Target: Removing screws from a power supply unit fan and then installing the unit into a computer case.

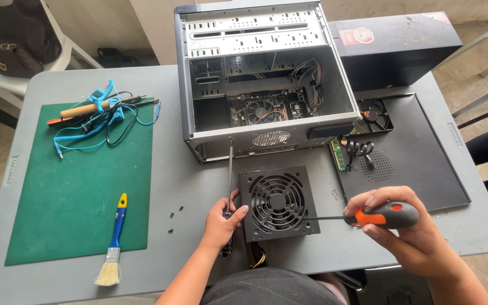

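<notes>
A black power supply unit [278, 203] with a round fan grille lies on the grey table [199, 186] in front of me. My left hand [221, 223] grips a long thin screwdriver [230, 169] that points up toward the open computer case [264, 79]. My right hand [402, 226] holds a screwdriver with an orange and black handle [382, 216]. Its shaft reaches left onto the power supply's right side. Yellow and black cables [257, 260] hang from the unit's near edge.
A green mat [80, 186] at the left carries a blue-handled brush [114, 243], a coiled blue cord [94, 121] and a wooden-handled tool. Small screws [175, 214] lie beside the mat. A black side panel [413, 152], a memory stick [338, 155] and another black case [393, 42] are at the right.
</notes>
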